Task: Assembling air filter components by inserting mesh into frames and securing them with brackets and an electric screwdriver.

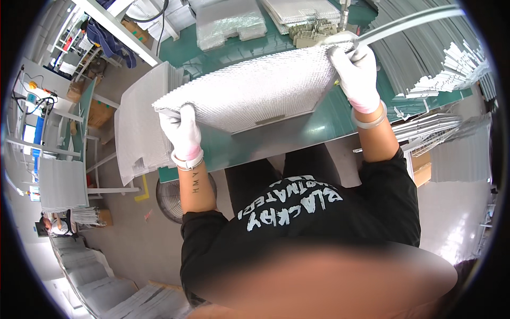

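Note:
Between my hands is a wide flat panel with a white, bubble-textured face [255, 90], tilted above the green tabletop [228, 151]. Its lower edge is close to the table; whether it touches I cannot tell. My left hand [181, 130], in a white glove, pinches the panel's left corner with the thumb on the near face. At the upper right corner, my gloved right hand [355, 74] is closed on the edge, higher than the left. The fingers behind the panel are hidden. A metal fixture [313, 33] stands just beyond the right corner.
Left of the panel, a stack of bubble-textured sheets [141, 122] overhangs the table edge. Clear-wrapped flat packs [231, 24] lie at the back. Many grey strips or panels [419, 48] are piled at the right. A round floor fan [172, 199] stands below the table's left end.

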The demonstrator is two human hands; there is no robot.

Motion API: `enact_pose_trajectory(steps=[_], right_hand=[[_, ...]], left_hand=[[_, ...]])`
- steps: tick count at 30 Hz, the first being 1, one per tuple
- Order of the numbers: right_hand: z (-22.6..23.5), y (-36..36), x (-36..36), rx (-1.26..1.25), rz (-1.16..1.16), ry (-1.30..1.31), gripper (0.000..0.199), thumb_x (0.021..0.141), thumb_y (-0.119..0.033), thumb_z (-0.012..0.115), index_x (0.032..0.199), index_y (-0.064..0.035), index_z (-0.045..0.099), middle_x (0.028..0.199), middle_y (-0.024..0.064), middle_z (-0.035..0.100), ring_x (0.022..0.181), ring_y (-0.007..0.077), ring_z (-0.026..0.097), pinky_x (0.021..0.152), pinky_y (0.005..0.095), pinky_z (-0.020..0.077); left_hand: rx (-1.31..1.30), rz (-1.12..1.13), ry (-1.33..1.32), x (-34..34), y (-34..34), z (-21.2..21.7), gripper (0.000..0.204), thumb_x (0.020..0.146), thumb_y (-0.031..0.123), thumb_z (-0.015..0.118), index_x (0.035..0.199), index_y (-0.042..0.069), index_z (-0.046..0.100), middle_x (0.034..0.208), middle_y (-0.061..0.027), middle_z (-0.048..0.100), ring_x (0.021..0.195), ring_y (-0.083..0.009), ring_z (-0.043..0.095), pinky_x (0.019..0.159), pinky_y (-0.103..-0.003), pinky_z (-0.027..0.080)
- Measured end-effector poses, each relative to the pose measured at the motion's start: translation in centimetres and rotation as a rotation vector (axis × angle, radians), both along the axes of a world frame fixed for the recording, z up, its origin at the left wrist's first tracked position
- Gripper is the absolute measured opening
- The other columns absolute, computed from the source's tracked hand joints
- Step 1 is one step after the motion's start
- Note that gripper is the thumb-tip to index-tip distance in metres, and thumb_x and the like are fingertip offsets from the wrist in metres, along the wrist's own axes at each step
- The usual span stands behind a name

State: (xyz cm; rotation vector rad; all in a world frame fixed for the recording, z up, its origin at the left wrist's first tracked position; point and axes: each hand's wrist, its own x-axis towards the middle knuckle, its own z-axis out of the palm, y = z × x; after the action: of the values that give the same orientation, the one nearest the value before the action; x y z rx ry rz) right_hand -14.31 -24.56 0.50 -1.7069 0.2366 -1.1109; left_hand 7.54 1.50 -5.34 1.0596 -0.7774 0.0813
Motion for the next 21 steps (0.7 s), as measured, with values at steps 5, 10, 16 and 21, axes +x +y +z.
enact_pose_trajectory(steps=[5, 10, 16, 21], right_hand=[[-1.5, -0.6, 1.3, 0.108, -0.039, -0.108, 0.011, 0.091, -0.007, 0.066, 0.101, -0.0017, 0.067, 0.071, -0.0080, 0.052, 0.065, -0.0009, 0.041, 0.057, 0.0174, 0.0324], [-2.4, -0.1, -0.9, 0.025, 0.065, -0.056, 0.014, 0.092, -0.001, 0.047, 0.098, 0.0011, 0.060, 0.091, 0.0110, 0.066, 0.084, 0.0166, 0.062, 0.078, 0.0300, 0.0515], [-6.2, 2.1, -5.0, -0.240, 0.438, -0.338, 0.022, 0.094, -0.027, 0.066, 0.097, -0.0067, 0.060, 0.076, 0.0116, 0.067, 0.065, 0.0235, 0.065, 0.056, 0.0338, 0.0547], [-6.6, 3.7, -9.2, -0.367, 0.585, -0.210, 0.024, 0.083, -0.021, 0.065, 0.070, -0.0031, 0.059, 0.083, 0.0126, 0.072, 0.078, 0.0300, 0.070, 0.068, 0.0413, 0.0569]], left_hand=[[-0.007, 0.017, -0.033, -0.7, -0.6, -1.1, 0.026, 0.086, -0.004, 0.059, 0.111, 0.003, 0.056, 0.107, -0.0054, 0.061, 0.096, -0.0122, 0.058, 0.091, -0.029, 0.046], [-0.033, -0.274, -0.143, -0.9, 0.4, -1.0, 0.022, 0.085, 0.005, 0.070, 0.100, 0.005, 0.055, 0.100, -0.0116, 0.062, 0.090, -0.0245, 0.061, 0.083, -0.036, 0.050], [-0.008, -1.498, -0.280, 1.4, -1.1, -7.4, 0.077, 0.079, 0.059, 0.074, 0.128, 0.001, 0.062, 0.123, -0.0184, 0.063, 0.125, -0.0368, 0.054, 0.108, -0.053, 0.038], [1.070, -1.065, -0.522, -0.5, -1.6, -6.9, 0.077, 0.093, 0.052, 0.059, 0.145, -0.002, 0.042, 0.154, -0.0197, 0.037, 0.146, -0.0333, 0.029, 0.121, -0.045, 0.020]])
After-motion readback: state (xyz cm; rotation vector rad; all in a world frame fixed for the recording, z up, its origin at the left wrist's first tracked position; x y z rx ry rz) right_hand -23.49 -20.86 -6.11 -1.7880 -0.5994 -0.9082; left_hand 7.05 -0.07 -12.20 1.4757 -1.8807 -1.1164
